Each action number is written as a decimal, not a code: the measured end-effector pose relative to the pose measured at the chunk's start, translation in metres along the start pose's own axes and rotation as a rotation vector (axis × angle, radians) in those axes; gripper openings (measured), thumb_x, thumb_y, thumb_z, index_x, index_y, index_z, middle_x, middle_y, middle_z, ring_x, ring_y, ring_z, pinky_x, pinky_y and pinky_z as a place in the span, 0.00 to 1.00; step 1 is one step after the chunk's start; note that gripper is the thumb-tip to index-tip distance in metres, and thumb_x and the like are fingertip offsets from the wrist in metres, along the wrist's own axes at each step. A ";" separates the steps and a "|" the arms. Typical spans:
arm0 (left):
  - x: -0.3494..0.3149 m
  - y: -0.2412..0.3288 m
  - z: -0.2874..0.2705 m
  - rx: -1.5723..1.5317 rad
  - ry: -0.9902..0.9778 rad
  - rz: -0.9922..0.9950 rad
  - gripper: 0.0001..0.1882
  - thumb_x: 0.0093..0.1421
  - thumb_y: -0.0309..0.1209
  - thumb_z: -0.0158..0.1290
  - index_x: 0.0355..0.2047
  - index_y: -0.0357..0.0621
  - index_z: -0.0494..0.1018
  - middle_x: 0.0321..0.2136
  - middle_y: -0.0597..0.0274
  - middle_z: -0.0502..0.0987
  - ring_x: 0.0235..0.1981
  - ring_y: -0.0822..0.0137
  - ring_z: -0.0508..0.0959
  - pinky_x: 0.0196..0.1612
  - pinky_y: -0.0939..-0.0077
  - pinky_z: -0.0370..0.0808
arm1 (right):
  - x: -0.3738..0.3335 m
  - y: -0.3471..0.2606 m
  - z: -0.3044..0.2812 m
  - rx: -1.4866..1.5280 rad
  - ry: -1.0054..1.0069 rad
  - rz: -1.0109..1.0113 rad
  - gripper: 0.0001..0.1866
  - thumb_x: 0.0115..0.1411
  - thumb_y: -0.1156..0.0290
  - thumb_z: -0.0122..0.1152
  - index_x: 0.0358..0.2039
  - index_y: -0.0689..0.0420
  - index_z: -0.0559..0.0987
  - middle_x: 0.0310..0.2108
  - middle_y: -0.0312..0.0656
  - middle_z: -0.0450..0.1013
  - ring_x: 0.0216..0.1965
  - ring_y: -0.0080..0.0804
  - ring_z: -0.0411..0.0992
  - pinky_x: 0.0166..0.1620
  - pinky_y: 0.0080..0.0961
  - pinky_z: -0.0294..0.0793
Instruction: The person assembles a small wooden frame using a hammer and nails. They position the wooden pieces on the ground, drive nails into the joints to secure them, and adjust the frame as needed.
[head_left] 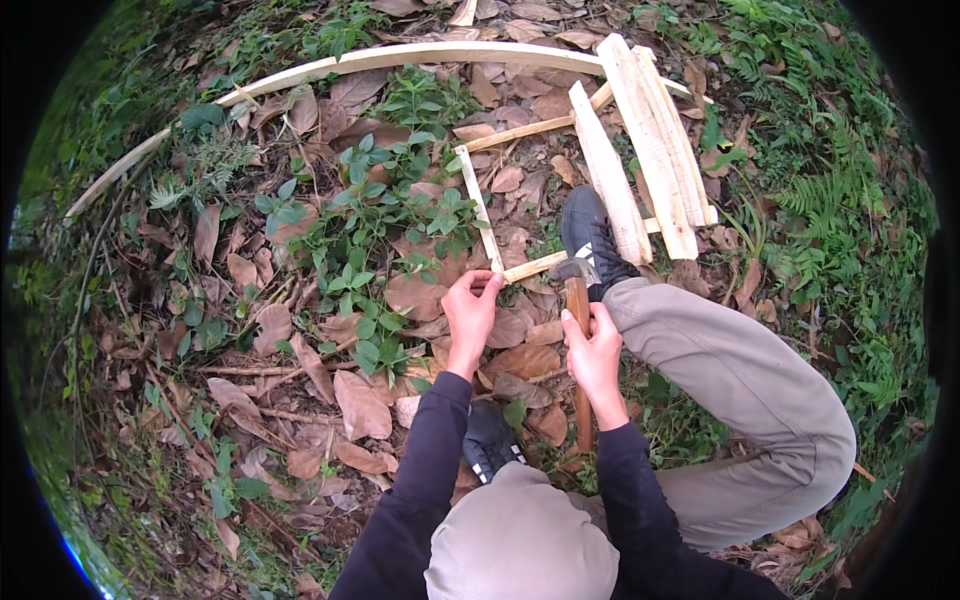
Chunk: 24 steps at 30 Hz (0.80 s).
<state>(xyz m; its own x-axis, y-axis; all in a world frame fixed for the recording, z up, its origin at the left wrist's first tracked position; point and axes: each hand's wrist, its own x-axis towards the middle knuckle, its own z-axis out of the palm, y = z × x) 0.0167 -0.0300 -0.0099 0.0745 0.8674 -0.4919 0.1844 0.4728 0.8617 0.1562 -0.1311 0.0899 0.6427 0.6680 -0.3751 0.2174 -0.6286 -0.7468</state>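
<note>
My right hand (597, 362) is wrapped round the wooden handle of a hammer (578, 300), its metal head pointing away from me beside my shoe. The thumb and fingers of my left hand (472, 310) are pinched together at the near left corner of a wooden frame (481, 205). Whatever sits between those fingertips is too small to make out. Thin pale slats form the frame's left, near and far sides. Wider rough planks (650, 140) lie across its right part, one of them apart from the others.
A long curved wooden strip (400, 55) arcs across the far ground, passing beneath the planks. My forward shoe (592, 240) rests against the frame's near slat; the other shoe (488, 440) is close to me. Dry leaves, low green plants (375, 240) and ferns (830, 210) surround the work.
</note>
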 end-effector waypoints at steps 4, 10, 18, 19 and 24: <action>0.026 0.006 -0.019 0.037 -0.158 -0.246 0.13 0.61 0.33 0.67 0.40 0.35 0.83 0.34 0.57 0.86 0.34 0.69 0.87 0.31 0.76 0.85 | -0.021 -0.005 0.011 0.086 -0.185 0.091 0.14 0.71 0.62 0.58 0.49 0.59 0.74 0.20 0.37 0.71 0.14 0.23 0.71 0.18 0.25 0.70; 0.034 0.007 -0.022 -0.009 -0.229 -0.293 0.12 0.61 0.32 0.66 0.39 0.34 0.83 0.35 0.56 0.86 0.35 0.68 0.87 0.33 0.76 0.85 | -0.025 0.015 0.023 -0.112 -0.126 -0.094 0.23 0.70 0.61 0.58 0.54 0.69 0.72 0.37 0.70 0.77 0.43 0.69 0.77 0.46 0.50 0.75; 0.018 0.018 -0.022 0.171 -0.223 -0.025 0.10 0.67 0.29 0.57 0.44 0.37 0.80 0.33 0.57 0.85 0.31 0.65 0.86 0.29 0.70 0.82 | 0.010 0.016 0.046 -0.222 -0.067 -0.188 0.19 0.72 0.62 0.55 0.50 0.68 0.72 0.28 0.65 0.76 0.33 0.67 0.78 0.33 0.50 0.74; 0.019 0.021 -0.025 0.304 -0.201 0.181 0.10 0.65 0.27 0.56 0.45 0.38 0.80 0.36 0.57 0.83 0.32 0.62 0.86 0.32 0.68 0.82 | 0.012 0.018 0.047 -0.246 -0.076 -0.193 0.19 0.72 0.63 0.55 0.51 0.68 0.71 0.28 0.66 0.76 0.34 0.67 0.78 0.32 0.51 0.74; 0.034 0.019 -0.044 0.782 -0.165 0.886 0.17 0.57 0.19 0.54 0.47 0.43 0.79 0.43 0.57 0.79 0.38 0.55 0.82 0.39 0.63 0.82 | 0.013 0.000 0.055 -0.376 -0.136 -0.149 0.18 0.74 0.63 0.51 0.49 0.68 0.66 0.25 0.70 0.74 0.33 0.71 0.76 0.30 0.56 0.73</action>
<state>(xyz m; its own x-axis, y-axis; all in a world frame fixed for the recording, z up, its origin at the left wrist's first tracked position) -0.0199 0.0154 -0.0045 0.5913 0.7868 0.1769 0.5478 -0.5529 0.6279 0.1238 -0.1010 0.0545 0.4867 0.7934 -0.3656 0.5695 -0.6055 -0.5559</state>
